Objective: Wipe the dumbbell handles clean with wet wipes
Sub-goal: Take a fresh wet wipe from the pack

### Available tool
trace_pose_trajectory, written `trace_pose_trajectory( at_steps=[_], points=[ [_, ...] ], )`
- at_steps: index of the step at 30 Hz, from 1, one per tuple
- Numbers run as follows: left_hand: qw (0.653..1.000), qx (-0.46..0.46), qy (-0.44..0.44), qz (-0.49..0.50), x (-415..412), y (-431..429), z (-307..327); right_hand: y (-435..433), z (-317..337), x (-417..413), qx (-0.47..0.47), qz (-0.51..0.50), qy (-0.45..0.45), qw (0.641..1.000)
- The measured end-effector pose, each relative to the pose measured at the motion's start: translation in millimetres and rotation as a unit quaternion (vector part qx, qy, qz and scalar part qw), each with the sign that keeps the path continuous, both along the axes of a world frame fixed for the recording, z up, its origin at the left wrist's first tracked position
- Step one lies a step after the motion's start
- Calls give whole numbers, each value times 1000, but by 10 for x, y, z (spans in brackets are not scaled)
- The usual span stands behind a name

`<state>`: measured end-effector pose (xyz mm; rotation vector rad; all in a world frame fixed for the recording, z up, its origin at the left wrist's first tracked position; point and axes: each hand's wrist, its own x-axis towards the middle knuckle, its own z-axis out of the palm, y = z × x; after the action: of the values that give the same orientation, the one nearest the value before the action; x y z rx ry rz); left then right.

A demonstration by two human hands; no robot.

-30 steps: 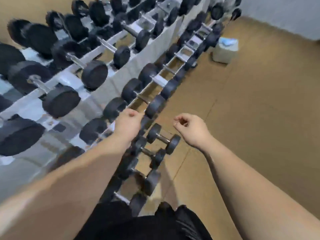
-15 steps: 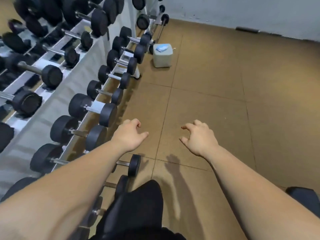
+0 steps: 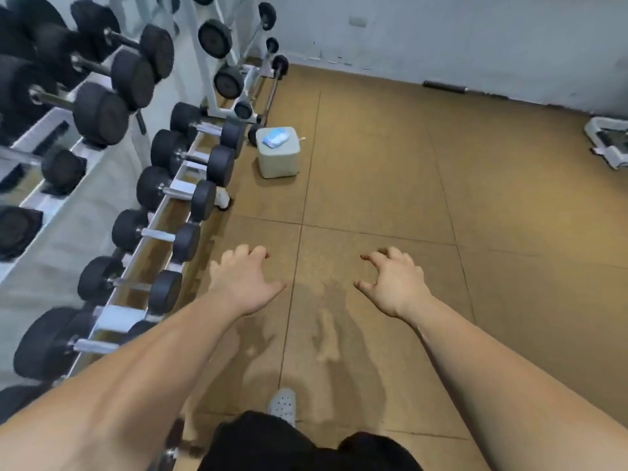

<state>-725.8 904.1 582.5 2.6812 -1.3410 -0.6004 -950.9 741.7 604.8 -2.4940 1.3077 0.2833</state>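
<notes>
Since 0.5 s ago the view has swung forward: the wet wipes pack [image 3: 276,137] on its grey block [image 3: 278,163] sits lower and larger, and 1 white shoe [image 3: 282,404] now shows at 6 o'clock.
The left hand [image 3: 243,283] and right hand [image 3: 390,283] hover over the brown floor [image 3: 475,215], fingers spread and bent, holding nothing. The pack lies well apart at 12 o'clock of the left hand; the racked dumbbells [image 3: 164,292] run from 9 to 11 o'clock.
</notes>
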Motion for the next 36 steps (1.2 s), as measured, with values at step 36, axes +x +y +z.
trace_pose_trajectory(
  at_steps=[36],
  points=[
    [946, -25, 171, 273, 5894, -7469, -568, -8074, -655, 6493, 123, 163, -6, 979]
  ],
)
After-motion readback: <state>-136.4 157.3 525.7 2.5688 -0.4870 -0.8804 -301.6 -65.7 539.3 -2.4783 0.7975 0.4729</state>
